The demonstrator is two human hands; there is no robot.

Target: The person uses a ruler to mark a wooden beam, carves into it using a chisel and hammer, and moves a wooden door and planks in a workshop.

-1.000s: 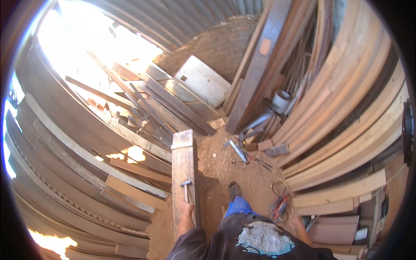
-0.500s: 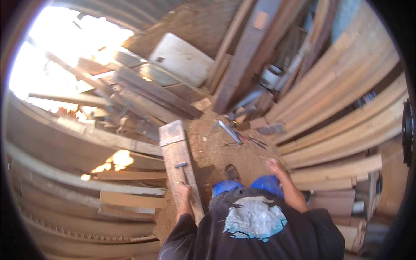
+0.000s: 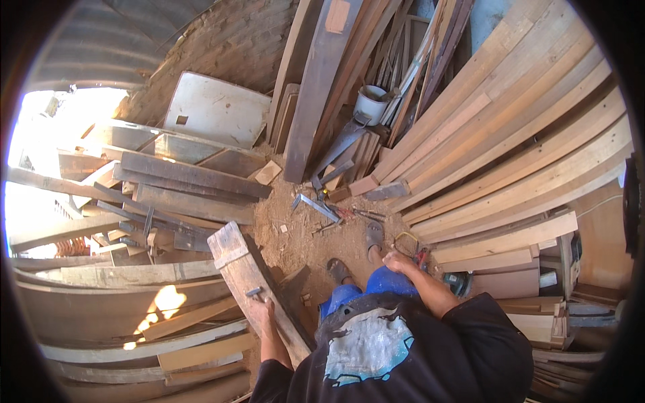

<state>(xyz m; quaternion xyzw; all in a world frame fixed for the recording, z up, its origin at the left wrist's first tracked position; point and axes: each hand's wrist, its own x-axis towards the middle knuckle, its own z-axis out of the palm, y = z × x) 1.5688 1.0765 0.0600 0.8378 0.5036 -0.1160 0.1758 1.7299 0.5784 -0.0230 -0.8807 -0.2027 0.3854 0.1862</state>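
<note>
My left hand [image 3: 261,311] is closed round the handle of a hammer. The dark hammer head [image 3: 254,292] shows just past my fingers, low over a long, worn wooden bench plank [image 3: 232,258]. My right hand [image 3: 398,262] is closed in front of my right knee. Whatever it may hold is too small or hidden to name. Close beside that hand a thin yellow curved frame [image 3: 406,239] and a red tool part [image 3: 421,256] show near the floor; I cannot tell whether the hand touches them.
A metal square [image 3: 317,209] and other hand tools lie on the sawdust-covered ground ahead of my sandals. Long boards [image 3: 497,168] lean along the right, and timber [image 3: 195,178] is piled on the left. A white bucket [image 3: 371,105] stands among planks at the back.
The whole view has swung, shifting the scene leftward and sharpening it. The hammer stays in my left hand over the bench plank. My right hand remains closed near my knee; both feet now show.
</note>
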